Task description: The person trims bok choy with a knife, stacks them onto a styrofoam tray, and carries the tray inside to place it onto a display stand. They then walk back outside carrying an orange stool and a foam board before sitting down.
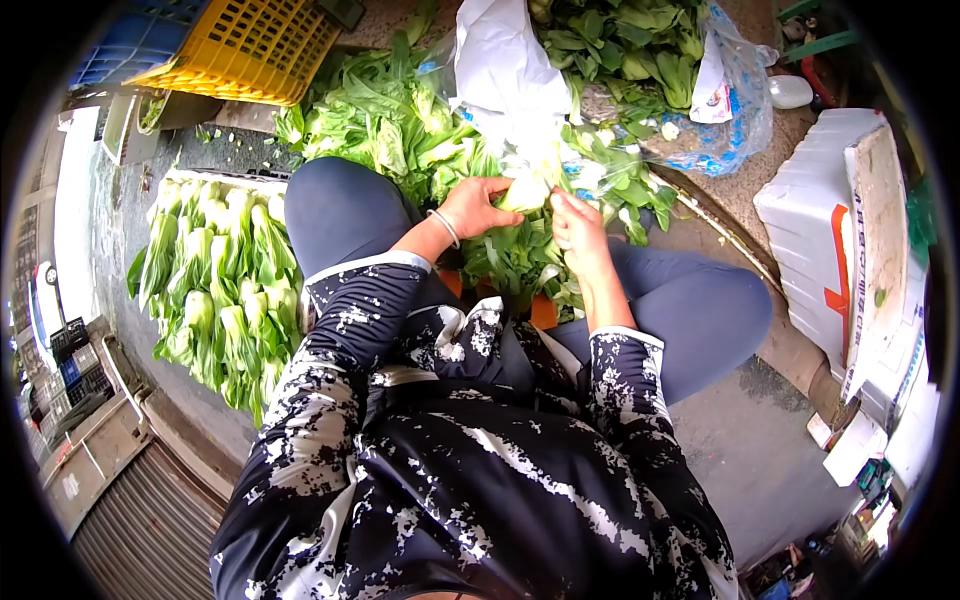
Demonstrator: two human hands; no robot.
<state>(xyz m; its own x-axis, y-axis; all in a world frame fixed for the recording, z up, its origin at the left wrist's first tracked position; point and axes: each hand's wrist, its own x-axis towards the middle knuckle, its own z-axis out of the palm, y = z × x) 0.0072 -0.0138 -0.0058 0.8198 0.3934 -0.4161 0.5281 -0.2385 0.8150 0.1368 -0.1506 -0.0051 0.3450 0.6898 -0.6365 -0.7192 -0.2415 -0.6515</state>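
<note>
A pale-stemmed bok choy (527, 188) is held in front of my lap. My left hand (478, 208) grips it from the left, thumb and fingers closed around its side; a white band circles that wrist. On the other side my right hand (580, 232) is closed, its thumb and fingertips pinching the edge of the same bok choy. Glare washes out the upper part, so the exact pinched piece is hard to make out. Below both hands, loose green leaves (510, 262) lie between my knees.
Trimmed bok choy (215, 285) lies in rows at the left. Loose leafy greens (385, 130) are heaped ahead, near a yellow crate (245, 45). More greens (630, 45) sit in a clear plastic bag (735, 135). A white foam box (810, 225) stands at the right.
</note>
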